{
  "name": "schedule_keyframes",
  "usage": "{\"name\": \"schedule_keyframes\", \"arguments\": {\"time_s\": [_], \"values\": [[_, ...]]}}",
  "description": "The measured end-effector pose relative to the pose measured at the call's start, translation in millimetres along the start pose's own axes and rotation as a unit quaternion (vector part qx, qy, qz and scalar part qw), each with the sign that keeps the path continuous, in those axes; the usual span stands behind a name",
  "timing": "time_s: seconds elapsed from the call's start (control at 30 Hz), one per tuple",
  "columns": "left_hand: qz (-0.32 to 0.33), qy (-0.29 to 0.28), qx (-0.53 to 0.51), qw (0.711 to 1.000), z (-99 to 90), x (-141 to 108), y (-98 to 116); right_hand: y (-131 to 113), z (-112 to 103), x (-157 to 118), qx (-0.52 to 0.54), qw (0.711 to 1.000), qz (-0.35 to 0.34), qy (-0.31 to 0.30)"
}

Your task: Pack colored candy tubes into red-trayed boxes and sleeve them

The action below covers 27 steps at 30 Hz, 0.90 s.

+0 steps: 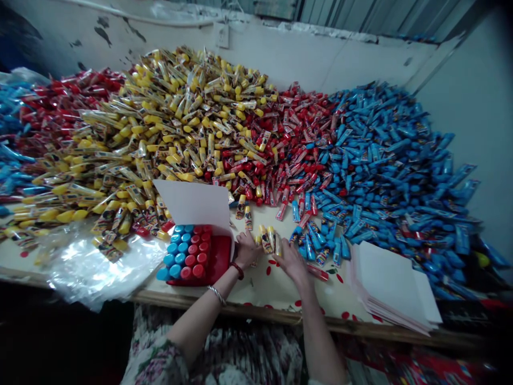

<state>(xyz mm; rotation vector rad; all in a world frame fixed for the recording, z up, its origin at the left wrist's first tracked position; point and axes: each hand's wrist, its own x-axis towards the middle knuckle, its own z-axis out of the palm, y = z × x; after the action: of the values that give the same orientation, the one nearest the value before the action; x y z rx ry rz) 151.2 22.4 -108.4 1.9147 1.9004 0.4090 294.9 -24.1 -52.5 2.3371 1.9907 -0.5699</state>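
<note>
Cream desk (pixel 260 291) with red petal prints and a worn wooden front edge. Behind it, a whitewashed wall with dark peeling patches, a white socket plate (pixel 222 35) and grey corrugated metal sheeting (pixel 360 16) up top.

Most of desk buried under heaps of small wrapped plastic tubes: yellow-capped heap (pixel 192 107) left of middle, red heap (pixel 296 125) beside it, blue heap (pixel 393 128) at right. More red and blue at far left, cut off by frame edge.

Near front edge: crumpled clear plastic bag (pixel 104 267) at left, stack of white card sheets (pixel 396 283) at right, open red box with raised white flap (pixel 196 206) between. In box: 2 columns of blue-capped tubes (pixel 176 256), 2 of red-capped tubes (pixel 196 251), right part bare red.

Left hand (pixel 247 248) and right hand (pixel 294 259) on either side of a short row of yellow-capped tubes (pixel 269 239) on desk, right of box. Fingers bent in at row ends; can't tell whether pinching or just touching. Fingertips partly hidden, tube count unclear, labels unreadable. Below desk, too dark and blurred to make out at lower right.
</note>
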Motion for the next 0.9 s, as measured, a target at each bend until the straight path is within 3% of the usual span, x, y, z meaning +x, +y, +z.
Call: {"name": "schedule_keyframes", "arguments": {"time_s": [0.1, 0.3, 0.5, 0.57, 0.67, 0.8, 0.9], "values": [[-0.001, -0.026, -0.007, 1.0, -1.9, 3, 4, -4, 17, -7, 0.003, 1.0, 0.026, 0.001], [0.013, -0.078, -0.037, 0.996, -7.1, 3, 4, 4, 37, -6, 0.065, 0.992, 0.032, 0.101], [0.024, -0.131, -0.084, 0.988, -23.4, -8, 0, 13, 24, -17, 0.097, 0.974, 0.036, 0.2], [0.02, -0.149, -0.097, 0.984, -32.9, -15, 2, 13, 9, -17, 0.076, 0.977, 0.069, 0.185], [0.04, -0.173, -0.124, 0.976, -49.8, -32, 8, 10, -18, -6, 0.011, 0.989, 0.092, 0.115], [0.12, -0.17, -0.2, 0.957, -81.5, -63, 8, -9, -37, 29, -0.045, 0.998, -0.006, 0.043], [0.122, -0.093, -0.184, 0.971, -119.4, -80, -6, -33, -34, 58, -0.052, 0.997, -0.047, 0.008]]}}
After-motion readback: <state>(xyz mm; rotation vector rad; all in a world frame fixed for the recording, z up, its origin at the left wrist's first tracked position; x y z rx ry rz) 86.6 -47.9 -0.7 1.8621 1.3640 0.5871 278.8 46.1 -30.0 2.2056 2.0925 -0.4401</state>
